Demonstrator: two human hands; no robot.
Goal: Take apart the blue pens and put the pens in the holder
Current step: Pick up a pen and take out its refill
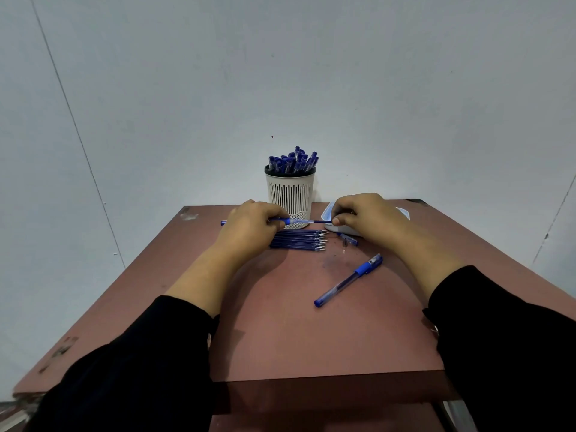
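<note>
Left hand: my left hand (pixel 254 224) is curled round the barrel of a blue pen (pixel 297 221), held level above the table (pixel 280 322); the barrel's blue end pokes out past my knuckles on the far left.
Right hand: my right hand (pixel 363 215) pinches the thin dark refill (pixel 321 221) at its tip, between thumb and fingers.
Between my hands: the refill runs straight out of the barrel toward my right fingers, partly drawn out.
Holder: the white slatted holder (pixel 290 194) stands upright just behind the held pen, packed with blue pens (pixel 294 160).
Below my grip: a row of loose refills (pixel 299 240) lies side by side on the table, tips toward my right hand.
Under my right hand: a white tray (pixel 330 227), mostly hidden; a small blue part (pixel 349 239) lies just beside it.
Nearer me, right of centre: one whole capped pen (pixel 349 280) lies at a slant, well apart from both hands.
Sleeves: black, pushed back from both wrists.
</note>
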